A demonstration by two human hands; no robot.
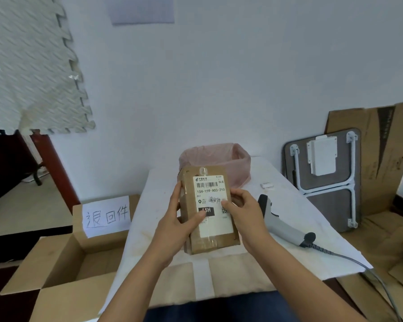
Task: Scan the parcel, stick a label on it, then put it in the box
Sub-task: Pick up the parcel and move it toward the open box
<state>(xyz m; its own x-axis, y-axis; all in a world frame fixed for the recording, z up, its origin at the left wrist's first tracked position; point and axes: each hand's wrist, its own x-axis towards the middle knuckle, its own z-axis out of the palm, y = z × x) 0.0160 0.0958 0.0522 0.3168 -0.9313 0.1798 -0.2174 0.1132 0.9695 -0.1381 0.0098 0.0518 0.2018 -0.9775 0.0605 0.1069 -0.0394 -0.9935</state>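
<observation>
Here both hands hold a brown cardboard parcel (209,210) upright above the white-covered surface (289,205). The left hand (184,219) grips its left edge, with the thumb pressed on the white printed shipping label (211,201) on the front. The right hand (242,210) holds the right edge, fingertips on the label. A grey handheld barcode scanner (282,221) lies just to the right on the surface. An open cardboard box (63,259) with a handwritten paper sign (106,216) stands at the left.

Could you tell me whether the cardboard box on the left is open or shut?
Open: the cardboard box has its flaps spread outward, and its inside shows.
</observation>
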